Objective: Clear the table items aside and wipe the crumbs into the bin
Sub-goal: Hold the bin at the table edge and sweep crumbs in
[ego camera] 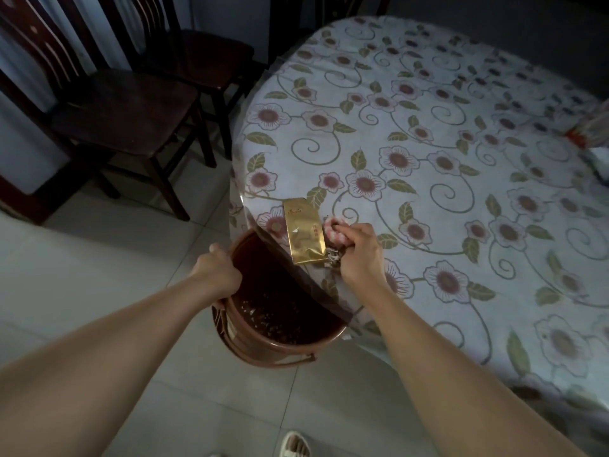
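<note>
A brown round bin (pixel 263 338) is held against the table's near-left edge, partly under the overhang, with pale crumbs scattered inside it. My left hand (pixel 218 272) grips the bin's rim on its left side. My right hand (pixel 359 255) grips a pink-and-white striped cloth (pixel 333 231) pressed on the flowered tablecloth (pixel 428 153) close to the edge. A gold foil packet (pixel 304 230) lies flat just left of the cloth, its lower end at the table's edge. A small heap of crumbs (pixel 333 258) sits between the packet and my right hand.
Two dark wooden chairs (pixel 125 110) stand on the tiled floor left of the table. A red-and-white item (pixel 590 127) and a pale object (pixel 598 159) lie at the table's far right. A sandalled foot (pixel 295 445) shows at the bottom.
</note>
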Available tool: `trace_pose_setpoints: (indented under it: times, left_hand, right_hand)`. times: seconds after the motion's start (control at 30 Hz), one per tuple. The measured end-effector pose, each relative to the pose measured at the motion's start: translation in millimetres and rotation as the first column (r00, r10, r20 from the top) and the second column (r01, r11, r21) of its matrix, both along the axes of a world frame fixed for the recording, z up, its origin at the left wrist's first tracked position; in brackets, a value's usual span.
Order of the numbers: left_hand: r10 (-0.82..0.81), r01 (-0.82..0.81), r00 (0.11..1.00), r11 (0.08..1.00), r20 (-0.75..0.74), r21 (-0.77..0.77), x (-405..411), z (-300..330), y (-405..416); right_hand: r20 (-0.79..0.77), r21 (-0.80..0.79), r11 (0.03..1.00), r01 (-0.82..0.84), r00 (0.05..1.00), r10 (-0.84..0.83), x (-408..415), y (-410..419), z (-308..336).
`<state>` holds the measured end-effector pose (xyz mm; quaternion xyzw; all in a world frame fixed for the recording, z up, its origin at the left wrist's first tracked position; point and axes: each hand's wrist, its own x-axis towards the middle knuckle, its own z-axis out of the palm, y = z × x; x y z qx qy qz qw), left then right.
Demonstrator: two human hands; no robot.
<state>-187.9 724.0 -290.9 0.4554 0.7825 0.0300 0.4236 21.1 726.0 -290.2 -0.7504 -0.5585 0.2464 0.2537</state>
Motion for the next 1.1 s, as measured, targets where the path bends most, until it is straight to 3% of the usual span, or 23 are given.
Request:
trace_pose_setpoints:
  times: [0.37, 0.47, 0.6, 0.73, 0.83, 1.0, 1.1]
  left_hand:
    - [-0.025, 0.024, 1.0, 0.999, 0.018, 0.025, -7, -12, -2]
    - [-0.032, 0.031, 0.999, 0.999, 0.033, 0.031, -8, -11, -5]
    - [-0.053, 0.051, 0.998, 0.998, 0.036, 0.045, -13, -15, -11]
    - [-0.064, 0.062, 0.997, 0.997, 0.034, 0.043, -24, -16, -14]
    - [-0.056, 0.056, 0.998, 0.998, 0.014, 0.024, -26, -14, -16]
    - [-0.063, 0.062, 0.998, 0.998, -0.025, -0.01, -27, -17, -16]
    - [-0.065, 0.065, 0.997, 0.998, -0.052, -0.006, -29, -19, -12]
  right_hand:
    - [0.07, 0.066, 0.99, 0.128, 0.989, -0.132, -60, -49, -8]
    - [0.077, 0.04, 0.997, 0.061, 0.995, -0.064, -82, -70, -19]
    - [0.082, -0.179, 0.982, 0.054, 0.996, -0.04, -100, -89, -32]
    - [0.026, -0.06, 0.998, -0.012, 1.0, 0.013, -106, -89, -26]
    - [-0.01, -0.2, 0.98, -0.012, 1.0, 0.01, -112, -90, -27]
    - [0.052, -0.209, 0.97, -0.124, 0.989, 0.138, -103, -86, -29]
    - [0.11, -0.046, 0.98, -0.194, 0.974, 0.198, -104, -86, -20]
